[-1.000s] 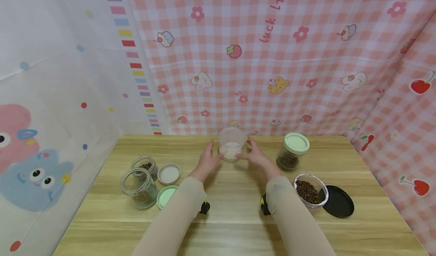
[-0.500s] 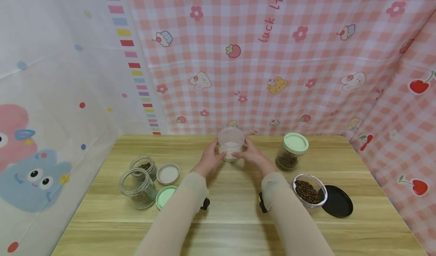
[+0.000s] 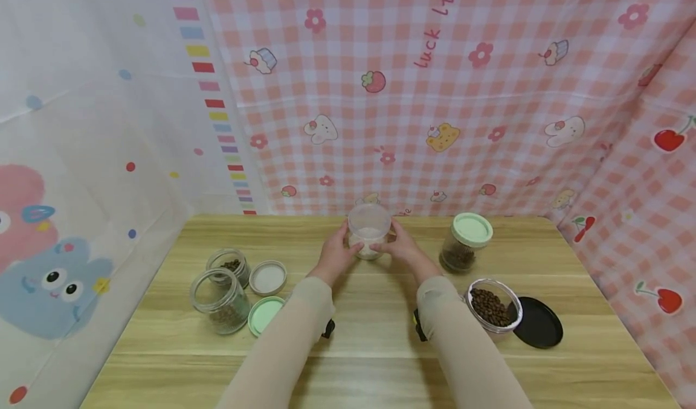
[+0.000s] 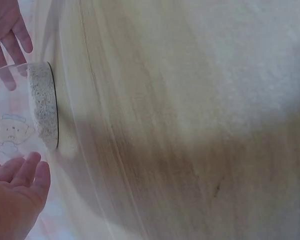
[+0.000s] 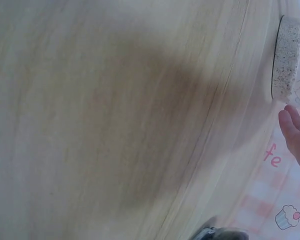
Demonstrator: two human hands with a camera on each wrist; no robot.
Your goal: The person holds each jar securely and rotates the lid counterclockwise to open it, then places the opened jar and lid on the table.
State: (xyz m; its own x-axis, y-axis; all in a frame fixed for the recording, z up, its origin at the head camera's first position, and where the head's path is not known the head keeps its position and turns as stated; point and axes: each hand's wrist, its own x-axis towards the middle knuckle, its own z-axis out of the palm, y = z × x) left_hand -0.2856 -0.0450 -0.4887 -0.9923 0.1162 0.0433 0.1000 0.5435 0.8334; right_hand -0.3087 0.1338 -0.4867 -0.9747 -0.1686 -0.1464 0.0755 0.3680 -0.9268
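Observation:
A clear round jar point(image 3: 370, 220) stands at the back middle of the table, its lower part filled with whitish, speckled grains point(image 4: 43, 105). My left hand point(image 3: 334, 255) holds it from the left, with the thumb across the front and the fingers along the side. From the right, my right hand point(image 3: 406, 249) grips the same jar in mirrored fashion, both thumbs pointing toward each other. In the left wrist view the jar's base is down on the wood. The right wrist view shows only some fingers point(image 5: 292, 122) beside the jar.
On the left stand two open glass jars point(image 3: 222, 303) with brown contents, beside a whitish lid point(image 3: 268, 278) and a green lid point(image 3: 265, 315). To the right are a green-lidded jar point(image 3: 472, 234), an open tub of coffee beans point(image 3: 493, 306) and a black lid point(image 3: 538, 322). A patterned cloth point(image 3: 413, 113) hangs behind.
Both hands have moved inward from slightly apart to hold the jar's sides. The jar has stayed in place, and over the last half second the hands barely moved.

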